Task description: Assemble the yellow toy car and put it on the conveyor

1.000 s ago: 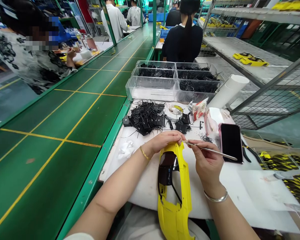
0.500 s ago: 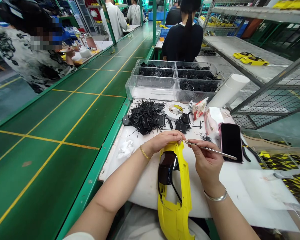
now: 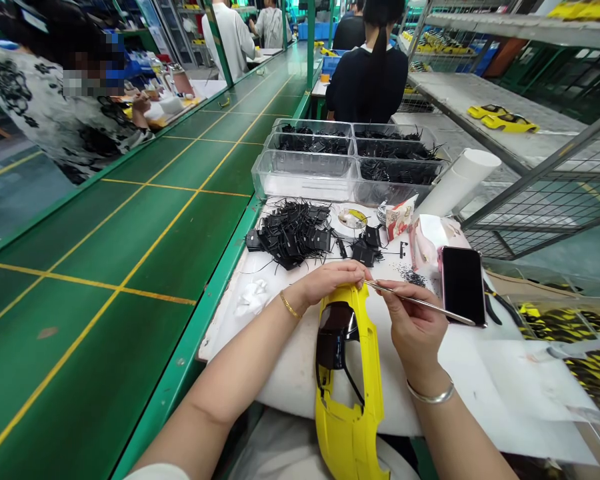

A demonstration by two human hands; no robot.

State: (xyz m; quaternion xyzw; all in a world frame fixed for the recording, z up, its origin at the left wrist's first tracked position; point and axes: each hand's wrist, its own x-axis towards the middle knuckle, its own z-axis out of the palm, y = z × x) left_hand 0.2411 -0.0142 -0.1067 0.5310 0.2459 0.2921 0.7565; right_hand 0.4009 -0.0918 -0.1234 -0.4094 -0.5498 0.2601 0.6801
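Observation:
A yellow model car body (image 3: 373,360) with dark windows lies lengthwise in front of me, its near end over my lap. My left hand (image 3: 330,280) is closed on its far end, fingers bent over the edge. In my right hand (image 3: 415,320) is a thin metal tweezers-like tool (image 3: 430,305), held like a pen. The tool's tip meets the far end of the body beside my left fingertips; whether it grips anything there is too small to tell. Beyond my hands lie a heap of black plastic parts (image 3: 293,233) and a few more black parts (image 3: 366,248).
Clear divided trays (image 3: 305,175) of black parts stand at the back. A phone (image 3: 463,287), pliers (image 3: 503,307) and a white roll (image 3: 460,180) are on the right. A green conveyor belt (image 3: 155,267) runs along the left. Co-workers sit farther off. Metal shelving (image 3: 480,100) holds yellow car bodies.
The marks on the conveyor belt have shifted slightly toward me and to the left. My hands, the tool and the car body look almost the same.

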